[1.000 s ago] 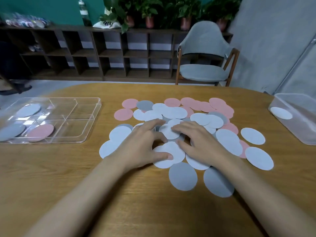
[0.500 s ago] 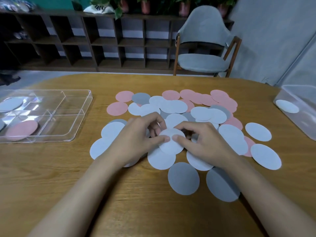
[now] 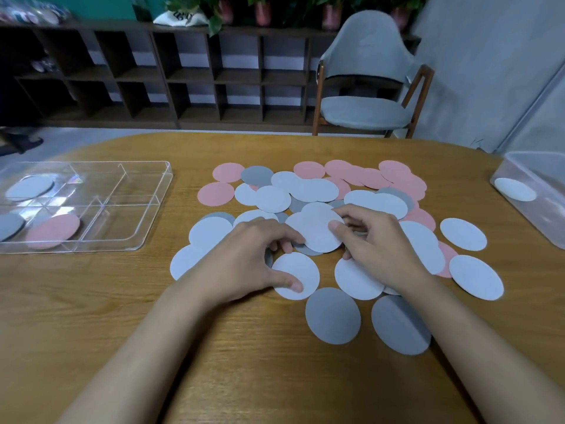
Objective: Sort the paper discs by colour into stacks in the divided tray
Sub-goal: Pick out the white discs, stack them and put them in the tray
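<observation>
Reaching in over the worktop with both forearms, hands close together but not joined, above the near middle of the loose discs, a spread of pink, grey and white. Pinching one white disc with the right hand: thumb flat on its upper face near the right edge, other fingers curled behind and beneath, disc raised off the heap. Curling the left hand alongside, knuckles up, index tip at that disc's left edge; cannot tell whether gripping the edge or only touching it. Pressing the left thumb, spread back toward the body, onto a near white disc lying flat on the wood. Just nearer than both hands, two grey discs side by side. Well off to the left, the divided tray, holding one white, one grey and one pink disc lying apart in its left half.

Half a second earlier: both thumbs tip to tip on the same white disc, held between the two hands. Now: left thumb off it and down on the near white disc, right thumb alone on top. A second earlier: both hands low and flat on the heap, nothing raised.
</observation>
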`<state>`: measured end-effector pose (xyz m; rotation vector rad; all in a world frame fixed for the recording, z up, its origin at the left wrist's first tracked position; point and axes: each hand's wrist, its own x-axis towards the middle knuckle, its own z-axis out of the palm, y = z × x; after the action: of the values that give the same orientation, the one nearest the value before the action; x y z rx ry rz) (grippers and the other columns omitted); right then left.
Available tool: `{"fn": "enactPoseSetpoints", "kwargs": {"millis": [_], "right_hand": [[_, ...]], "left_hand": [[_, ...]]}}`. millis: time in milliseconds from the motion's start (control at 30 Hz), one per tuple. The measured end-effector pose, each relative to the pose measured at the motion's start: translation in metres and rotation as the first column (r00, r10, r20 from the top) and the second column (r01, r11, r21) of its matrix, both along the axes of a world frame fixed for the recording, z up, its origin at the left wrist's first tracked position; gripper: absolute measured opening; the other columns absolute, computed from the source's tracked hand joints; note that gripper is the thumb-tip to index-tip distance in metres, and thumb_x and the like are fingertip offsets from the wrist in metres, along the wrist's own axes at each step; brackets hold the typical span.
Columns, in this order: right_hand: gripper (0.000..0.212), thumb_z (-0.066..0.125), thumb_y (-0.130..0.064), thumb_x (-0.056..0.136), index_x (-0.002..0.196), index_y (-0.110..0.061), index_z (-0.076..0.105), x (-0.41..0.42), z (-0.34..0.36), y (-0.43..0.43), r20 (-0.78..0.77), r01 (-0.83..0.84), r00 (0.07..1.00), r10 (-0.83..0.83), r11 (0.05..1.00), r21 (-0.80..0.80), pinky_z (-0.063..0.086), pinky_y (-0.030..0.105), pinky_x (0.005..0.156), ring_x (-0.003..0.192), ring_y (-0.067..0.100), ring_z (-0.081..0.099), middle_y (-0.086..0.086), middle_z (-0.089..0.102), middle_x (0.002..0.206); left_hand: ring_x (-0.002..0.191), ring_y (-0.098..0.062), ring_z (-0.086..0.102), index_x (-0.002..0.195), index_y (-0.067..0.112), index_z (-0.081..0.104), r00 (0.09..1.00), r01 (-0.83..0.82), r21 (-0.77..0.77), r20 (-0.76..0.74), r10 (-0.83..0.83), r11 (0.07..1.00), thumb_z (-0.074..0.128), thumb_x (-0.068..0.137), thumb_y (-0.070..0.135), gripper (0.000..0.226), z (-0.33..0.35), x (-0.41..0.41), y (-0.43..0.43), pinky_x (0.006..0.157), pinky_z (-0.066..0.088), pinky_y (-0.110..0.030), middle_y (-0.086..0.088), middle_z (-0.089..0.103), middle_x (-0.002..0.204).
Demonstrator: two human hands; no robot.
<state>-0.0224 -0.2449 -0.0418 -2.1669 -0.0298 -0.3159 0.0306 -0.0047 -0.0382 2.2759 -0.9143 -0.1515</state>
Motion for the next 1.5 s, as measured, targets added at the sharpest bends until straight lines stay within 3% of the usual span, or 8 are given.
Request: {"fn": "enactPoseSetpoints", "kwargs": {"millis": [200,533,733,967,1100,1233,1400,1500], "right_hand": [[0.021,0.06,-0.021,0.103,0.118,-0.025,0.074,0.001,-0.002,0.002,-0.061,-0.008,0.998,0.01,0.999,0.033,0.059,0.029,0.07,0.064,0.014,0.07,-0.005,0.073,0.1],[0.026,0.052,-0.02,0.107,0.123,-0.028,0.071,0.002,-0.001,0.014,-0.13,-0.159,0.976,0.176,0.979,0.129,0.054,0.025,0.079,0.073,0.016,0.073,-0.005,0.071,0.09],[0.024,0.063,-0.017,0.101,0.119,-0.031,0.071,0.002,-0.004,0.023,-0.069,-0.139,0.986,0.151,0.98,0.145,0.061,0.032,0.077,0.076,0.016,0.071,-0.006,0.072,0.097],[0.034,0.061,-0.018,0.102,0.132,-0.033,0.062,0.005,-0.011,0.017,0.068,-0.045,0.997,0.044,0.999,0.006,0.056,0.05,0.079,0.084,0.025,0.065,0.006,0.064,0.09],[0.034,0.061,-0.018,0.102,0.132,-0.034,0.063,0.005,-0.01,0.018,0.054,-0.04,0.998,0.039,0.999,0.015,0.056,0.046,0.08,0.081,0.027,0.065,0.007,0.063,0.09],[0.036,0.061,-0.014,0.102,0.134,-0.028,0.067,0.003,-0.004,0.02,0.025,-0.001,1.0,0.0,0.999,0.051,0.057,0.023,0.075,0.081,0.017,0.071,0.002,0.071,0.094],[0.036,0.06,-0.013,0.102,0.134,-0.027,0.068,0.013,0.005,0.027,-0.013,0.067,0.998,-0.066,0.996,0.061,0.06,0.03,0.081,0.074,0.008,0.075,-0.005,0.076,0.1],[0.034,0.058,-0.013,0.102,0.129,-0.031,0.071,0.014,0.006,0.033,-0.037,0.104,0.994,-0.101,0.99,0.091,0.06,0.034,0.082,0.068,0.011,0.076,-0.003,0.077,0.105]], "left_hand": [[0.081,-0.002,0.058,0.097,0.032,0.08,0.998,-0.044,-0.132,-0.05,0.038,0.99,0.094,0.073,0.021,0.03,0.0,0.001,-0.002,0.071,0.043,-0.011,0.014,0.062,0.083],[0.07,-0.019,0.061,0.091,0.019,0.072,0.962,-0.274,-0.444,-0.123,0.245,0.853,0.093,0.074,0.016,0.028,-0.004,0.006,-0.009,0.068,0.054,-0.029,-0.002,0.065,0.08],[0.078,-0.01,0.061,0.09,0.021,0.073,0.961,-0.219,-0.344,0.088,0.263,0.913,0.092,0.076,0.036,0.028,-0.005,0.01,-0.004,0.066,0.044,-0.012,0.009,0.067,0.082],[0.114,-0.009,0.052,0.112,0.035,0.072,0.944,-0.29,0.073,0.188,0.273,0.954,0.084,0.07,0.065,0.053,-0.005,0.027,0.029,0.089,0.05,-0.038,0.018,0.057,0.117],[0.094,-0.005,0.056,0.11,0.032,0.073,0.95,-0.274,0.036,0.162,0.265,0.961,0.085,0.07,0.062,0.05,-0.008,0.029,0.03,0.081,0.051,-0.034,0.021,0.058,0.107],[0.086,0.002,0.056,0.107,0.033,0.074,0.954,-0.246,0.03,0.184,0.237,0.969,0.086,0.07,0.059,0.046,-0.005,0.024,0.029,0.078,0.05,-0.031,0.02,0.063,0.099],[0.105,-0.001,0.059,0.11,0.035,0.072,0.97,-0.193,-0.128,0.122,0.209,0.973,0.093,0.064,0.047,0.052,-0.002,0.02,0.025,0.08,0.043,-0.013,0.022,0.064,0.11],[0.107,-0.006,0.062,0.117,0.037,0.068,0.978,-0.158,-0.221,0.097,0.183,0.962,0.096,0.064,0.04,0.06,-0.004,0.018,0.02,0.082,0.051,-0.021,0.019,0.066,0.117]]}}
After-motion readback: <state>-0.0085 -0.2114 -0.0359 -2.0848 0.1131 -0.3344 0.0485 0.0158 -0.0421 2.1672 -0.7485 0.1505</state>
